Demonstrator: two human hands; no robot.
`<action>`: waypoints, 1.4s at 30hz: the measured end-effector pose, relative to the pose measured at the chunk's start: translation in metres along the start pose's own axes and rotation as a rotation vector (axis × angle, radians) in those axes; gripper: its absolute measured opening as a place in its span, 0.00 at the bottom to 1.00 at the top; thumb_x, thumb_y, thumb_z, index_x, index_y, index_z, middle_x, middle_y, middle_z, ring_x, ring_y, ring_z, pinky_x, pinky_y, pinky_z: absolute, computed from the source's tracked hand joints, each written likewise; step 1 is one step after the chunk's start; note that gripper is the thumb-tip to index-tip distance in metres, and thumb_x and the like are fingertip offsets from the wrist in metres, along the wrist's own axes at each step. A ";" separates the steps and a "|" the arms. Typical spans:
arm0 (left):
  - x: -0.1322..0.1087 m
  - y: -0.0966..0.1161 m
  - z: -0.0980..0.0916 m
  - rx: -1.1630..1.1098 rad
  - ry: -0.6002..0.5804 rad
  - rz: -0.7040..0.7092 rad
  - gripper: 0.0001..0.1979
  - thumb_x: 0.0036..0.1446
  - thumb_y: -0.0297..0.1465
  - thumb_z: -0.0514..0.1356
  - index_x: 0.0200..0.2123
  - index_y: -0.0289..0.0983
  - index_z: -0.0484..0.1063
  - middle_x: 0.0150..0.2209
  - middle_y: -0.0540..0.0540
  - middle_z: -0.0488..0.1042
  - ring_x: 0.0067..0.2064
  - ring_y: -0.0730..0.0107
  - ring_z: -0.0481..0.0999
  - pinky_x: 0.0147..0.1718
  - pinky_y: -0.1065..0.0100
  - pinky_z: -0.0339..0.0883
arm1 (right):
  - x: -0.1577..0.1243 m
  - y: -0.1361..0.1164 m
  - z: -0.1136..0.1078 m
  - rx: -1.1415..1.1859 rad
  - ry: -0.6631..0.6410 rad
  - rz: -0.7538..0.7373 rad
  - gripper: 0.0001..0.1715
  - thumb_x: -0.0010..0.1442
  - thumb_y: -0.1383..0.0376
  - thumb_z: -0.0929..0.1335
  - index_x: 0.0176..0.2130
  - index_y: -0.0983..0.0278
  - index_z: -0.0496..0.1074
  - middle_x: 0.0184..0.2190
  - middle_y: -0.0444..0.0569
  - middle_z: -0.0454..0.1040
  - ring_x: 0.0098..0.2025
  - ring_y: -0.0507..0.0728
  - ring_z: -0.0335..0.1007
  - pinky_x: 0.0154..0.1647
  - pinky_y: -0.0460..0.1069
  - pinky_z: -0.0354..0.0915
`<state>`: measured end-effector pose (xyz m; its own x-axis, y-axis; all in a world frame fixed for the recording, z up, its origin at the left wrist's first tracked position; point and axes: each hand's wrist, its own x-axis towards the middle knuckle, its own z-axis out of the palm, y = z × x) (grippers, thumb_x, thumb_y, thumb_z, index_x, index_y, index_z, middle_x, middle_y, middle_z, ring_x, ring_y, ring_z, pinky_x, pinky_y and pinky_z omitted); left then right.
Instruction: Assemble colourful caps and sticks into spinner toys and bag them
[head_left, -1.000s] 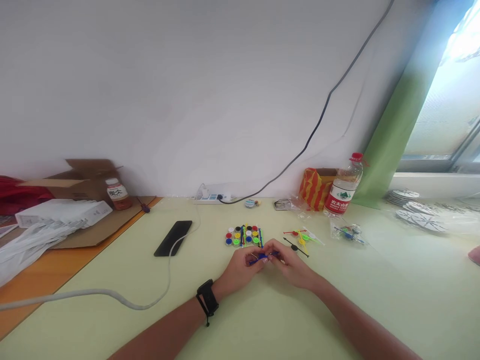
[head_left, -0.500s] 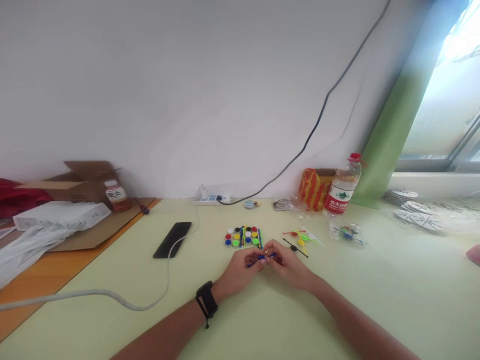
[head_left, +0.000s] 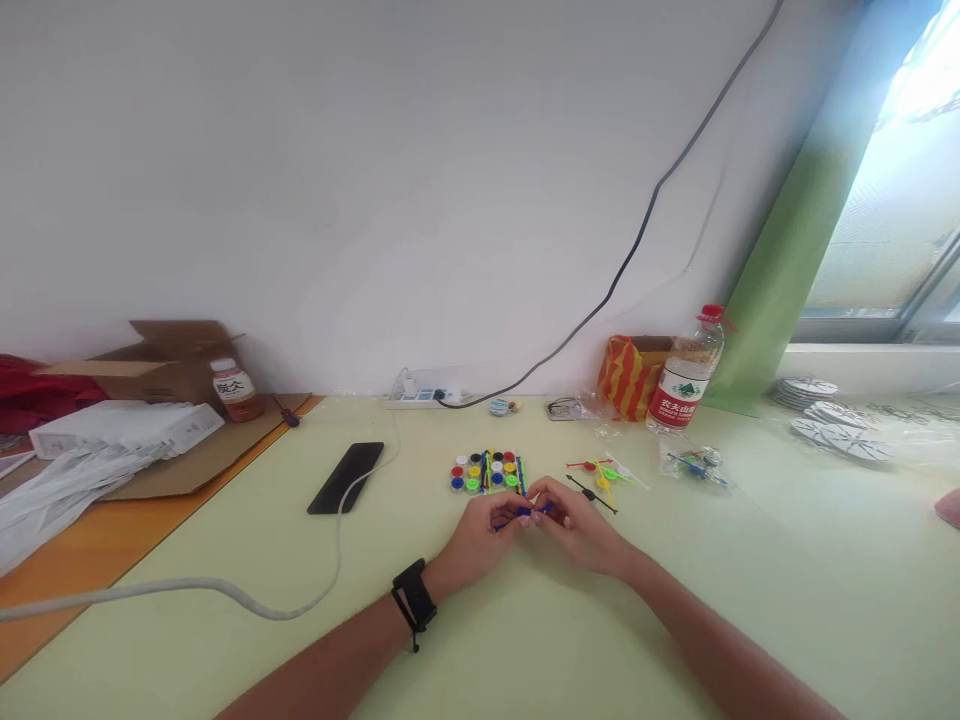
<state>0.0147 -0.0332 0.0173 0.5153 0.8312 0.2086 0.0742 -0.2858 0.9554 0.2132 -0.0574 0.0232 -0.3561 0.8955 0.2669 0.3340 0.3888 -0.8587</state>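
My left hand (head_left: 480, 533) and my right hand (head_left: 574, 525) meet low over the table, fingertips pinched together on a small blue plastic spinner arrow (head_left: 523, 512). Much of the arrow is hidden by the fingers. Just beyond the hands lie several round colored discs (head_left: 474, 473) in rows, with bundles of thin colored arrows (head_left: 486, 470) between and beside them. To the right of my right hand, loosely crossed, are several spinner arrows with round hubs, among them a black one (head_left: 589, 495), a yellow one (head_left: 602, 482) and a red one (head_left: 589, 466).
A black phone (head_left: 346, 478) lies on the left under a pale cable (head_left: 225, 590). A power strip (head_left: 427, 398) sits by the wall. At the right stand a water bottle (head_left: 684, 375), a plastic bag of parts (head_left: 697, 465) and stacked white discs (head_left: 832, 432). A cardboard box (head_left: 180, 365) is far left.
Both hands stay in nearly the same place on the blue spinner arrow. Their fingertips have shifted slightly, showing a little more of the arrow.
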 end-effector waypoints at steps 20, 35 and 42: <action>0.004 -0.001 -0.006 -0.318 0.053 -0.116 0.18 0.48 0.37 0.75 0.41 0.36 0.81 0.39 0.44 0.80 0.42 0.64 0.78 0.47 0.64 0.71 | 0.007 0.017 -0.006 0.042 0.197 -0.006 0.21 0.64 0.50 0.68 0.51 0.59 0.68 0.44 0.50 0.71 0.34 0.53 0.69 0.33 0.49 0.68; 0.010 -0.008 -0.009 -0.516 0.206 -0.243 0.20 0.43 0.37 0.77 0.39 0.35 0.81 0.37 0.44 0.81 0.40 0.67 0.79 0.49 0.64 0.71 | -0.003 0.010 -0.007 -0.231 0.138 -0.060 0.21 0.70 0.52 0.60 0.52 0.59 0.73 0.37 0.48 0.71 0.29 0.53 0.65 0.32 0.50 0.64; 0.009 -0.008 -0.008 -0.510 0.191 -0.249 0.20 0.45 0.37 0.77 0.40 0.34 0.80 0.38 0.42 0.82 0.41 0.66 0.80 0.49 0.63 0.71 | 0.002 0.008 -0.007 -0.127 0.165 -0.069 0.19 0.69 0.50 0.62 0.43 0.60 0.72 0.26 0.43 0.65 0.28 0.54 0.61 0.28 0.49 0.60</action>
<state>0.0118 -0.0197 0.0131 0.3691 0.9283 -0.0455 -0.2707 0.1542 0.9502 0.2215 -0.0511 0.0197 -0.2374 0.8852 0.4001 0.4247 0.4650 -0.7768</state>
